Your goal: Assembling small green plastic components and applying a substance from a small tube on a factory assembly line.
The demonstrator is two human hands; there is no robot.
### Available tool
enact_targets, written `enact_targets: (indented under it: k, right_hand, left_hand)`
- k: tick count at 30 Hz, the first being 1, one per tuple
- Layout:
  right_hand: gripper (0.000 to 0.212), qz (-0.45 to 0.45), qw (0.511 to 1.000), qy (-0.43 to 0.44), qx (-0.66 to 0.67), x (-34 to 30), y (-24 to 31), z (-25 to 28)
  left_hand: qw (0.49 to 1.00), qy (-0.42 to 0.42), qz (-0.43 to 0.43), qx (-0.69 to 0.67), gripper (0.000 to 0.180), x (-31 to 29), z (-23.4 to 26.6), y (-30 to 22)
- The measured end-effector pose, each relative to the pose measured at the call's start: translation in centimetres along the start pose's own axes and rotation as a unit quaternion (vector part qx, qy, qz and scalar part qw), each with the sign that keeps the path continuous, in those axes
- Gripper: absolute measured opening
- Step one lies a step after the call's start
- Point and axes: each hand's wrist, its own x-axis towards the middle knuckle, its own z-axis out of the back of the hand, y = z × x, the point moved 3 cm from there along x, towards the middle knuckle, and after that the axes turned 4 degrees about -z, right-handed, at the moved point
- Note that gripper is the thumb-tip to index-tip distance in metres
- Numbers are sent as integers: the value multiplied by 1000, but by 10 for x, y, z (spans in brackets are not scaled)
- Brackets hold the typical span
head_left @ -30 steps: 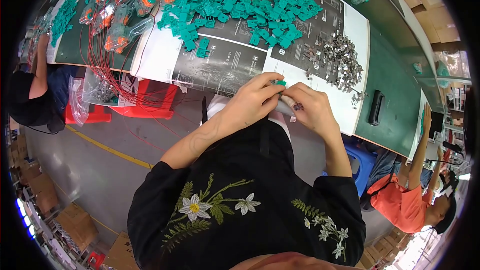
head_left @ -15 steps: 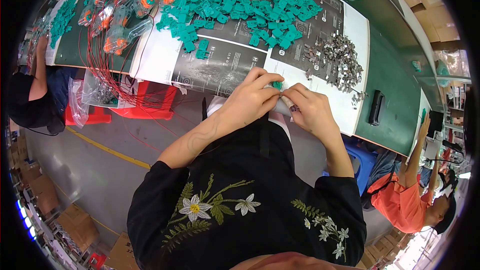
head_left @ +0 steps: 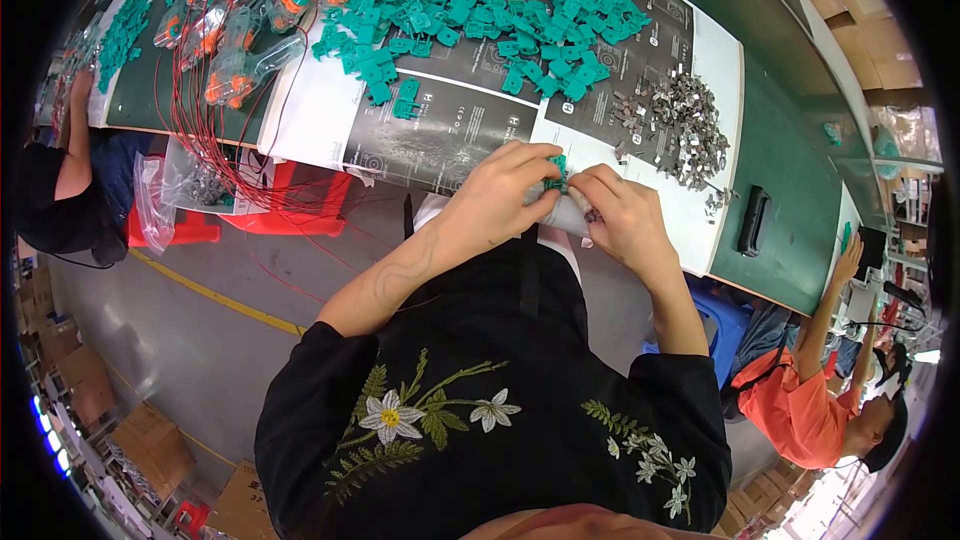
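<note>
Factory floor of grey concrete with a yellow line (head_left: 215,295) runs beneath a long green workbench (head_left: 785,170) that crosses the upper part of the view. At far left a neighbouring person's arm (head_left: 70,140) reaches up to the bench, beside a clear plastic bag (head_left: 160,200) and a red stool (head_left: 180,225). On the bench's left portion lie clear housings with orange parts (head_left: 250,10), from which red wires (head_left: 200,140) hang down over the edge. Printed paper sheets (head_left: 440,135) cover the middle of the bench and carry a large heap of teal plastic parts (head_left: 490,0). Below the heap, at the near edge of the bench, the left hand (head_left: 500,200) and the right hand (head_left: 615,215) meet. Both hands have their fingers curled narrowly, pinching one small teal part (head_left: 556,168) between their fingertips; the part sits just over the paper's near edge, well apart from the heap. Whether the right hand also holds a metal piece cannot be told. To the right of the hands lies a pile of small grey metal clips (head_left: 675,125), then a black oblong object (head_left: 752,222) on bare green surface. At far right another person in an orange shirt (head_left: 800,410) rests a hand on the bench.
</note>
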Motion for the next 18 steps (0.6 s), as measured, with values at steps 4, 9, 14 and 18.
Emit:
enact_targets:
  k: [4,9,14,18]
  right_hand:
    - [37,-1,1000,-16,-10,0,-1,-5]
    - [38,-9,1000,-17,-9,1,0,-7]
    - [39,-8,1000,-20,3,0,-3,-8]
    - [39,-10,1000,-9,4,2,-3,-7]
  left_hand:
    - [1000,-5,1,10,19,0,0,0]
    - [1000,4,14,5,20,2,0,2]
    - [1000,4,25,3,21,1,-1,2]
    - [999,6,36,0,21,2,-2,0]
